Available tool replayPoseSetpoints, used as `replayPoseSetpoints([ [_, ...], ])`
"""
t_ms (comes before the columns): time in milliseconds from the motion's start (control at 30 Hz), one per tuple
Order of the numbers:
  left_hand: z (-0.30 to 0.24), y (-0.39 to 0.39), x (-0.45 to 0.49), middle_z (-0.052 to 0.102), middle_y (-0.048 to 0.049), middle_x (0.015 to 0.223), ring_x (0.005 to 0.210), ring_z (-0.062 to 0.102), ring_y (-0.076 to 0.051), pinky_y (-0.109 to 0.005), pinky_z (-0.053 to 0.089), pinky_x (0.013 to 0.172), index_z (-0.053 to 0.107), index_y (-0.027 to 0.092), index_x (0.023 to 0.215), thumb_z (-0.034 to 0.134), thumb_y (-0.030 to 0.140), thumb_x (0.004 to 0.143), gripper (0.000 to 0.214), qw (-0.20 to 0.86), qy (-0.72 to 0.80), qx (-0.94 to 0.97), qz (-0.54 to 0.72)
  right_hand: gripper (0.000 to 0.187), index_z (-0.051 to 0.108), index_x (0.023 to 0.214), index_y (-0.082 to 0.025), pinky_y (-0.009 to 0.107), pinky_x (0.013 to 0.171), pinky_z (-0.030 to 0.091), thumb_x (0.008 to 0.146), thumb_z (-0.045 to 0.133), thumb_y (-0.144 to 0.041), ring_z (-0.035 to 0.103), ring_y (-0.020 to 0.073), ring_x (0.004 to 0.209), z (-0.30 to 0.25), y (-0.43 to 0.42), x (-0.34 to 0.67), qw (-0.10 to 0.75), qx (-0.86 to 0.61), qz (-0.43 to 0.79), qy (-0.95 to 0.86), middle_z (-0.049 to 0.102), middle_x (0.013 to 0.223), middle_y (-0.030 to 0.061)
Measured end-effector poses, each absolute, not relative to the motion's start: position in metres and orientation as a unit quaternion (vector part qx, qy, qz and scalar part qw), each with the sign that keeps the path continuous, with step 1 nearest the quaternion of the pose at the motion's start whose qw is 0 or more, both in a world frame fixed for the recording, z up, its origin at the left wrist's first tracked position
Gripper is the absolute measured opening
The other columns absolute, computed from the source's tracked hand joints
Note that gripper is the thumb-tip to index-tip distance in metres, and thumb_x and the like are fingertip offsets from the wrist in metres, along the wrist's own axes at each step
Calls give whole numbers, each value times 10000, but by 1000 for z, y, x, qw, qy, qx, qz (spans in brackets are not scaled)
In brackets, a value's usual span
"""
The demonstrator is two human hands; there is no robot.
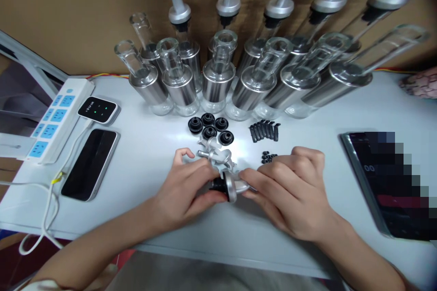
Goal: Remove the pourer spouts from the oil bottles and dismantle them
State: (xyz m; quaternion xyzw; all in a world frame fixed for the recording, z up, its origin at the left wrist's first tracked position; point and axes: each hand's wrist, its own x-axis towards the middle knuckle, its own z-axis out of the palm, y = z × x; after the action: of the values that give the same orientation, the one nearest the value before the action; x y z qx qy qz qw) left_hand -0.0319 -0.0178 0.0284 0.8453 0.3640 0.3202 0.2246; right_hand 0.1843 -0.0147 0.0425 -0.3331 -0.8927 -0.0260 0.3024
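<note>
A silver bottle pourer [231, 186] with a black stopper [219, 184] lies sideways between my two hands, above the near part of the table. My left hand [191, 186] pinches the black stopper end between thumb and fingers. On the other side, my right hand [290, 191] grips the silver spout, its fingertips covering much of it. Just beyond lie loose silver spouts [215, 155], partly hidden by my left hand. Several black stoppers [209, 132] sit behind them. Small black caps [266, 156] lie beside my right hand, with a row of black levers [264, 131] farther back.
Glass bottles with metal sleeves [218, 82] stand in rows at the back, some topped with pourers [228, 5]. At left are a power strip [59, 118], a small white-edged device [99, 109], a phone [90, 163] and a white cable [51, 195]. A dark-screened tablet [372, 191] lies right.
</note>
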Motion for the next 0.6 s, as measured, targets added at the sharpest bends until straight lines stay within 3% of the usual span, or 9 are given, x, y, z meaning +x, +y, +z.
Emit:
replayPoseSetpoints([
  [267,41,-17,-29,424,74,615,551,392,-84,-295,336,706,427,195,734,419,376,957,287,345,355,806,323,296,553,850,-191,397,656,226,1019,329,-288,407,165,623,39,-21,182,318,-345,-12,-883,552,578,-7],
  [433,40,-17,-30,453,43,653,616,429,-112,-285,337,656,461,195,759,487,245,835,94,401,372,773,321,183,572,889,-200,380,654,251,1000,435,-249,472,161,691,43,-18,180,333,-320,-52,-885,620,639,-13],
  [600,39,-18,-32,508,6,726,688,442,-147,-327,366,742,451,200,862,355,283,911,137,416,375,786,262,89,586,925,-202,356,681,299,968,510,-216,501,158,744,42,-18,180,333,-323,-47,-885,630,682,-10],
])
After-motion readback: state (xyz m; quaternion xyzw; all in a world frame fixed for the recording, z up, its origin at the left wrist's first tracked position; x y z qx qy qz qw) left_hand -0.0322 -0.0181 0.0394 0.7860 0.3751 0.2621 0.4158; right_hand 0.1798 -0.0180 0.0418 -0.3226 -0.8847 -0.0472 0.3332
